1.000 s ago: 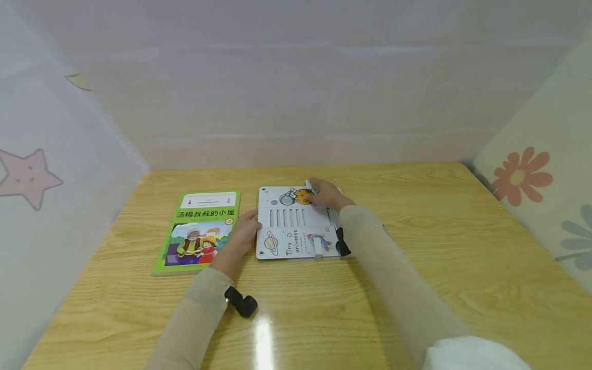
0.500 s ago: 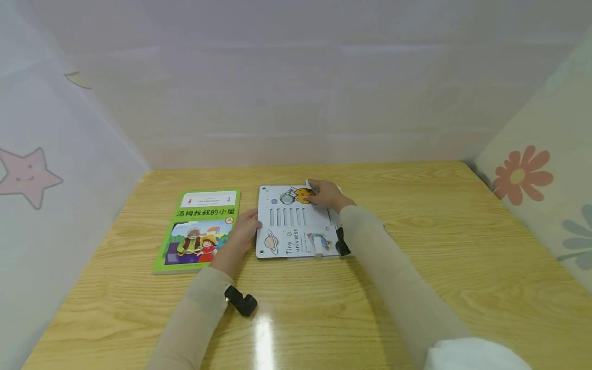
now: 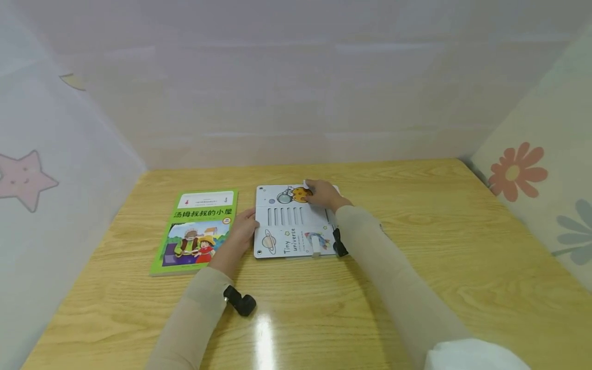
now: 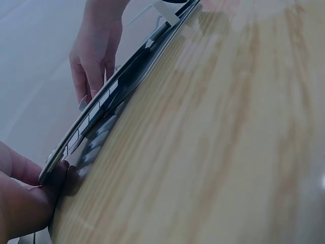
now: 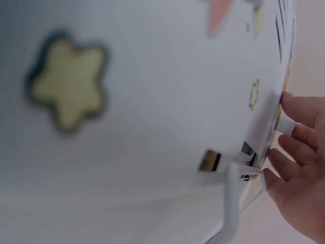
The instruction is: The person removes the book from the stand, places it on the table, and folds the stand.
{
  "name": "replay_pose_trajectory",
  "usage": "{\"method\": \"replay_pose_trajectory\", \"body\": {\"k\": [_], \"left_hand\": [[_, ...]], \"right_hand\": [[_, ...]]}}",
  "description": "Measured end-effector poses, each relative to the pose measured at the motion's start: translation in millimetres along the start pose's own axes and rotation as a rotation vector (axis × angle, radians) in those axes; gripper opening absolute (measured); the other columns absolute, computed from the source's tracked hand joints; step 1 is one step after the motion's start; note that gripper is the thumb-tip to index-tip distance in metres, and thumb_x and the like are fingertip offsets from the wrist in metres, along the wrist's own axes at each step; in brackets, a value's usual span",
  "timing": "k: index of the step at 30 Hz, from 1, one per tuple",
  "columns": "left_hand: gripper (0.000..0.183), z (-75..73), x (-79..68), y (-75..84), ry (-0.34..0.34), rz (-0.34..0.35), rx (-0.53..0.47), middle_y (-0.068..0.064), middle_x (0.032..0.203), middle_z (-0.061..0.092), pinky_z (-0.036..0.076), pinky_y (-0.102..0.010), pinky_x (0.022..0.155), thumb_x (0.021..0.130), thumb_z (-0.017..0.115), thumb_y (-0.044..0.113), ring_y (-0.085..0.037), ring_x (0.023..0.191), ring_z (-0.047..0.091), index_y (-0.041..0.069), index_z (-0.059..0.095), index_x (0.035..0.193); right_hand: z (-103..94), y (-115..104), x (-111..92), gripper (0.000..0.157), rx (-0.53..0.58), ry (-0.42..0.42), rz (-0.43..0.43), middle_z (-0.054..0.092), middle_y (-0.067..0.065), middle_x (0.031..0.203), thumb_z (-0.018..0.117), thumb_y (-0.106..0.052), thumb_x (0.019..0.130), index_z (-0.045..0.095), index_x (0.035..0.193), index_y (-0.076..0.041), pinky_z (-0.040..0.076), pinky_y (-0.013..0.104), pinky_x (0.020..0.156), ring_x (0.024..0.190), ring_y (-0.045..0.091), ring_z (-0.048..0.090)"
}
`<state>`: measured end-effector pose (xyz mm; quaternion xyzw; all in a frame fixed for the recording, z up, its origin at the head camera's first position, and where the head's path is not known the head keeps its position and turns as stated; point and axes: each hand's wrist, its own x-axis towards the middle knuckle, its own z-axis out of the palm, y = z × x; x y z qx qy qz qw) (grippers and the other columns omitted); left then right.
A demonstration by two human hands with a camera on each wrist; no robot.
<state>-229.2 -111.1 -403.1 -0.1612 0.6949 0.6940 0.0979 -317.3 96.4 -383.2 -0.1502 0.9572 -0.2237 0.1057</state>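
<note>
A white book stand (image 3: 316, 219) with slots, space drawings and the words "Tiny universe" lies in the middle of the table. My left hand (image 3: 242, 228) holds its left edge; in the left wrist view the thumb is above that edge and fingers are underneath. At the far edge, my right hand (image 3: 322, 194) grips the stand beside a small white clip (image 3: 305, 183). In the right wrist view, the thumb and fingers of that hand (image 5: 304, 162) are at the edge. Another white clip (image 3: 316, 245) sits on the near edge. A gap shows beneath the stand in the left wrist view.
A green picture book (image 3: 194, 231) with Chinese writing lies to the left of the stand, close to my left forearm. The wooden table (image 3: 444, 231) reaches back to a pale cloth wall (image 3: 300, 103). Patterned cloth stands on both sides.
The head view has shifted very slightly. Both hands keep their places on the book stand, which stays where it was.
</note>
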Motion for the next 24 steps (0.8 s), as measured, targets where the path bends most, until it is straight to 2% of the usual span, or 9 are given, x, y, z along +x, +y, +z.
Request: {"method": "replay_pose_trajectory", "body": {"k": [7, 12, 16, 18, 20, 22, 24], "left_hand": [[0.056, -2.1, 1.6, 1.0, 0.03, 0.0, 0.05, -0.014, 0.128, 0.039, 0.029, -0.031, 0.096, 0.076, 0.039, -0.014, -0.024, 0.117, 0.035, -0.001, 0.034, 0.13], [0.047, -12.8, 1.0, 3.2, -0.024, 0.002, 0.009, -0.017, 0.125, 0.042, 0.032, -0.031, 0.094, 0.08, 0.043, -0.008, -0.025, 0.115, 0.038, -0.005, 0.037, 0.126], [0.046, -26.5, -4.0, 10.6, -0.06, -0.01, 0.024, -0.02, 0.127, 0.037, 0.034, -0.03, 0.093, 0.086, 0.045, 0.003, -0.027, 0.114, 0.039, -0.007, 0.031, 0.129], [0.049, -32.7, -7.0, 17.1, -0.072, 0.012, 0.099, -0.022, 0.127, 0.037, 0.035, -0.032, 0.092, 0.087, 0.046, 0.007, -0.029, 0.112, 0.041, -0.008, 0.027, 0.13], [0.051, -37.2, -10.5, 25.1, -0.066, 0.066, 0.226, -0.023, 0.126, 0.038, 0.037, -0.033, 0.09, 0.087, 0.046, 0.011, -0.031, 0.109, 0.044, -0.007, 0.027, 0.13], [0.052, -40.5, -13.4, 33.4, -0.052, 0.146, 0.354, -0.023, 0.124, 0.04, 0.038, -0.036, 0.089, 0.088, 0.045, 0.015, -0.032, 0.108, 0.044, -0.006, 0.027, 0.131], [0.052, -42.3, -15.7, 41.2, -0.021, 0.254, 0.479, -0.022, 0.124, 0.04, 0.037, -0.038, 0.089, 0.088, 0.044, 0.02, -0.032, 0.11, 0.042, -0.005, 0.027, 0.131]], "right_hand": [[-1.9, -11.2, -7.2, 0.06, 0.004, -0.02, 0.004, 0.033, 0.01, 0.134, 0.056, -0.021, 0.083, 0.029, 0.133, -0.004, 0.022, 0.034, 0.1, 0.122, 0.025, 0.028], [-5.2, -23.1, -16.4, 0.061, 0.004, -0.052, 0.013, 0.035, 0.012, 0.132, 0.057, -0.025, 0.083, 0.031, 0.133, -0.002, 0.026, 0.036, 0.098, 0.119, 0.025, 0.032], [-15.9, -36.9, -28.1, 0.064, -0.013, -0.105, -0.042, 0.03, 0.012, 0.135, 0.057, -0.028, 0.083, 0.027, 0.134, -0.002, 0.022, 0.037, 0.099, 0.122, 0.026, 0.026], [-22.7, -43.3, -34.0, 0.065, -0.025, -0.124, -0.073, 0.028, 0.011, 0.136, 0.056, -0.03, 0.083, 0.025, 0.135, -0.003, 0.021, 0.037, 0.1, 0.123, 0.025, 0.024], [-30.1, -48.3, -39.7, 0.066, -0.041, -0.138, -0.105, 0.028, 0.011, 0.136, 0.054, -0.031, 0.084, 0.024, 0.135, -0.003, 0.02, 0.037, 0.1, 0.124, 0.025, 0.023], [-37.1, -51.6, -44.7, 0.066, -0.057, -0.136, -0.14, 0.028, 0.012, 0.136, 0.053, -0.032, 0.085, 0.023, 0.135, -0.002, 0.022, 0.037, 0.1, 0.123, 0.026, 0.024], [-43.6, -53.6, -49.6, 0.066, -0.078, -0.116, -0.167, 0.026, 0.013, 0.137, 0.052, -0.034, 0.085, 0.022, 0.135, -0.002, 0.022, 0.038, 0.1, 0.124, 0.026, 0.023]]}}
